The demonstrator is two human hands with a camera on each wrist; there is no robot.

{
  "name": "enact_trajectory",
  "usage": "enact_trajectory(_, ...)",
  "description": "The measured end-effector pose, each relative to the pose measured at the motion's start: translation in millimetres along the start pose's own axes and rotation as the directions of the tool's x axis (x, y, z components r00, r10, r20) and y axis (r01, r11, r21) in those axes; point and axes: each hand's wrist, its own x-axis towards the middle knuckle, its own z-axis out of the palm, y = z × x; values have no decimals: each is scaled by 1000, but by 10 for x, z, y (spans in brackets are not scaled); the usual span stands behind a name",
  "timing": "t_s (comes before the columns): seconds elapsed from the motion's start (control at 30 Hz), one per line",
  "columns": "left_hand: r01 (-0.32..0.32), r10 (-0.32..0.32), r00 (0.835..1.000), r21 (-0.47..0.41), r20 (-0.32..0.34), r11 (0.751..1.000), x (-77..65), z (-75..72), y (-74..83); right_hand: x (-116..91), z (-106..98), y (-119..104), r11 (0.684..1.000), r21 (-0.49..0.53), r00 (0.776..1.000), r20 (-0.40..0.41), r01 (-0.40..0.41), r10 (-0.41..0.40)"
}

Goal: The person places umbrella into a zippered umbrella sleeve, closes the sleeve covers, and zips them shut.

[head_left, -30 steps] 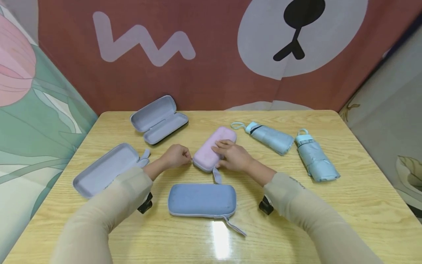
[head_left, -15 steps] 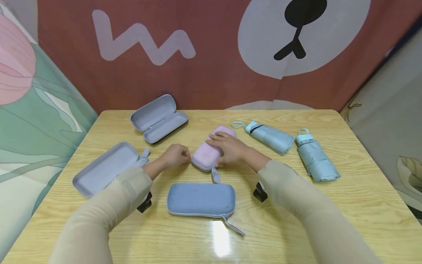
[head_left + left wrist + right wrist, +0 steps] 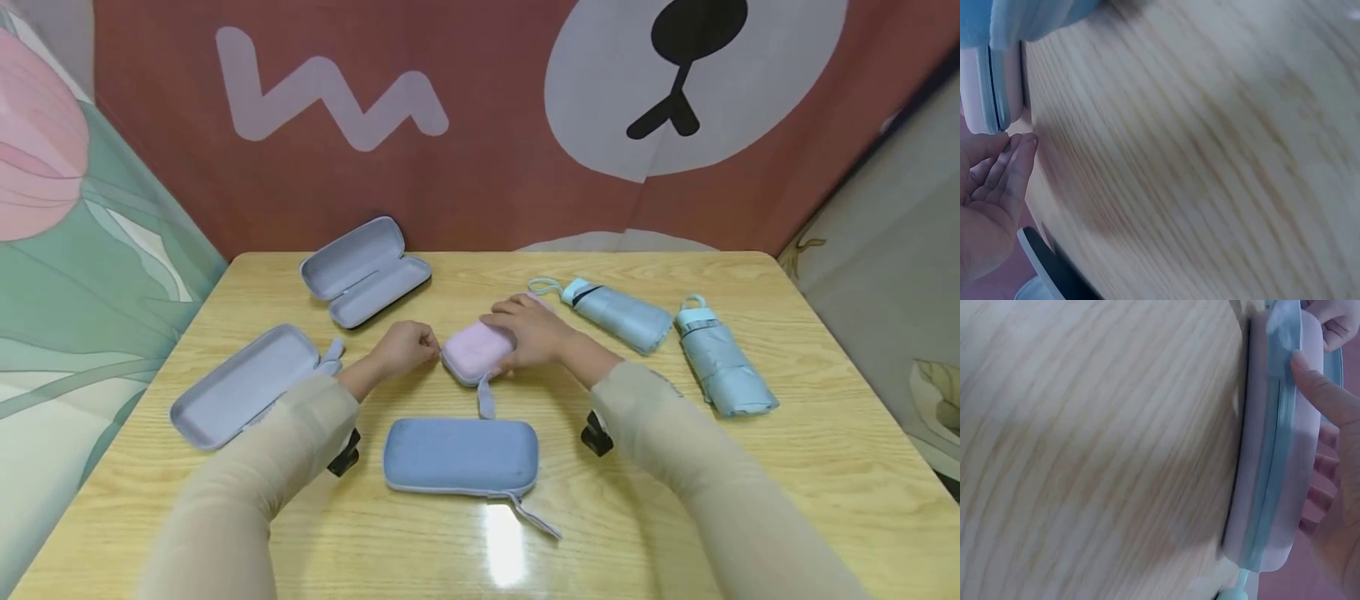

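A pink hard glasses case point(image 3: 472, 354) with a zipper lies mid-table, slanting away to the right. My right hand point(image 3: 536, 332) grips it from above, fingers across the lid and covering much of its far half. The thumb point(image 3: 1316, 387) presses along the zipper side in the right wrist view, where a pale blue zipper band point(image 3: 1266, 469) runs around the case. At the near-left corner, my left hand point(image 3: 405, 348) pinches the small zipper pull between thumb and fingertips; the pull is mostly hidden. A pale fabric strap point(image 3: 487, 400) hangs from the near end.
A closed blue case point(image 3: 461, 454) lies in front. An open grey case point(image 3: 367, 275) stands at the back left, and another lavender-grey case point(image 3: 247, 387) lies near the left forearm. Two folded light-blue umbrellas, one farther back point(image 3: 622, 317) and one nearer point(image 3: 727, 367), lie right.
My right hand has slid from the case's right side to farther over its lid, and the case has swung slightly, its far end to the right. The left hand keeps its pinch at the corner.
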Motion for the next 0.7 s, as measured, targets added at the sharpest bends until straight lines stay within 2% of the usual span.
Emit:
enact_trajectory(0.2, -15, 15, 1000, -21, -13, 1000, 60, 65, 96, -145, -38, 114, 996, 85, 1000, -24, 21, -19)
enact_trajectory(0.4, -12, 12, 1000, -57, 7, 998, 71, 121, 179, -308, -38, 174, 993, 104, 999, -21, 50, -48)
enact_trajectory(0.57, -49, 49, 999, -36, 16, 998, 72, 185, 239, -467, -23, 181, 989, 135, 997, -54, 65, -58)
enact_trajectory(0.7, -59, 60, 998, -32, 24, 998, 68, 254, 293, -626, -4, 146, 989, 143, 997, -71, 29, -19)
